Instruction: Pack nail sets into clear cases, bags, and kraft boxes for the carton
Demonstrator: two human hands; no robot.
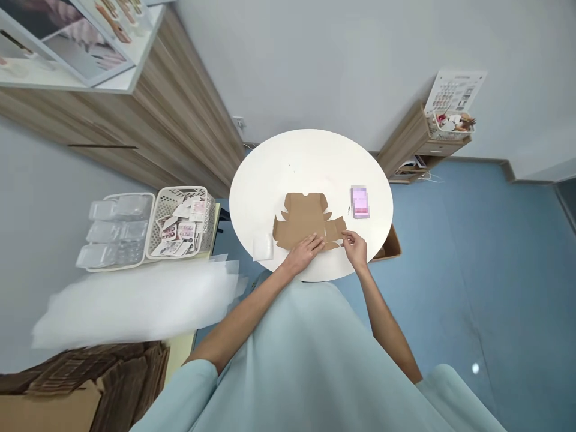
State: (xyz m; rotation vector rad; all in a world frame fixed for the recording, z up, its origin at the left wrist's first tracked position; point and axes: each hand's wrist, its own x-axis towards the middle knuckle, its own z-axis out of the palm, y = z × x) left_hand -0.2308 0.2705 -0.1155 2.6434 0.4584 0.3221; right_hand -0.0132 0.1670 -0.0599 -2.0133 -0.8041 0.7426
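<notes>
An unfolded brown cardboard box [303, 219] lies on the white oval table [315, 162] in front of me, its side flaps partly raised. My left hand [306, 252] rests flat on the near part of the cardboard, fingers stretched toward the right. At the cardboard's right end, my right hand [354, 247] pinches the edge of a small side flap between thumb and fingers. Left of my left hand sits a small white padded packet [263, 246]. A phone-like object with a blurred pink and purple face [360, 202] lies beyond my right hand.
On the left, a side table holds a basket of printed cards [180, 225], a basket of clear plastic packs [119, 231], white foam sheets [139, 300] and stacked flat cardboard [130, 384]. A brown bin [389, 245] stands under the table's right edge. Cabinets line the wall.
</notes>
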